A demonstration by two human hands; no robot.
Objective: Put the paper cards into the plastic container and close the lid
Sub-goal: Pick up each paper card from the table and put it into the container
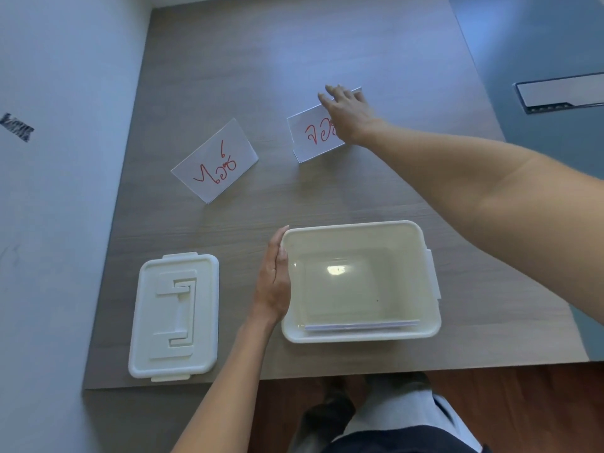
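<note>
An open white plastic container (425,331) sits near the table's front edge, with a thin stack of cards (359,325) lying inside along its near wall. Its white lid (175,313) lies flat to the left. Two white cards with red writing rest further back: the left card (214,161) lies untouched, and the right card (313,138) is under my right hand (348,112), whose spread fingers rest on its far edge. My left hand (273,282) is flat against the container's left wall, fingers straight.
The wooden table (261,60) meets a white wall at the left. At the far right a metal cable hatch (562,93) sits in a blue-grey surface. My legs and the floor show below the front edge.
</note>
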